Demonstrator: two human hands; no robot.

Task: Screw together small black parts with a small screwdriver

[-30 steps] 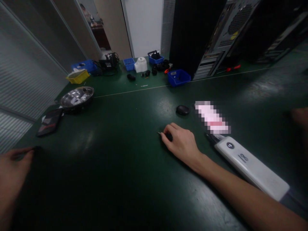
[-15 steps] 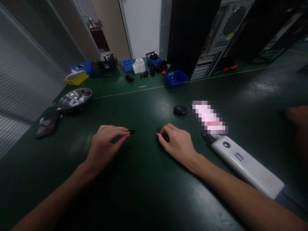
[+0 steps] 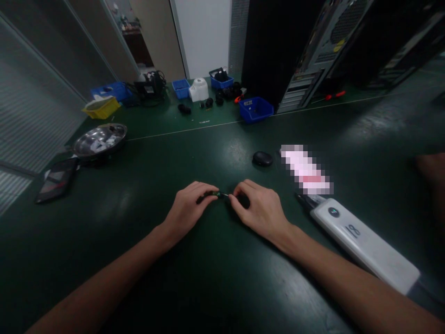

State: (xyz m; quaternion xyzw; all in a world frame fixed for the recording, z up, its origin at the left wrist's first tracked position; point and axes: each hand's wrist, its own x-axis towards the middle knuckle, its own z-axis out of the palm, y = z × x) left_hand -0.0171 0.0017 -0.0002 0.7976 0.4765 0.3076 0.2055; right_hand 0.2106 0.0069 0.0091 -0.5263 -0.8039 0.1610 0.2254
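Note:
My left hand (image 3: 190, 204) pinches a small dark strip with green on it, which looks like a circuit board (image 3: 216, 194). Thumb and fingertips close on it just above the table. Facing it, my right hand (image 3: 261, 208) is closed, with a thin, pale pin-like piece (image 3: 225, 195) poking out from thumb and forefinger toward the board's end. Whether the two touch is too small to tell. Something dark sits under the curled right fingers, but it is not clear what. A black computer mouse (image 3: 262, 158) lies on the green table (image 3: 167, 162) beyond my right hand.
A white power bank (image 3: 365, 243) marked 18, joined to a cable, lies beside my right forearm near a blurred-out phone-shaped patch (image 3: 306, 169). At left are a metal bowl (image 3: 118, 134) and a dark tablet (image 3: 57, 180). Blue bins (image 3: 256, 111) stand behind. Another person's hand (image 3: 429, 168) rests at right.
My left hand has moved right, bringing the circuit board up to the pin-like piece in my right hand. The right hand has hardly moved. The view has shifted slightly.

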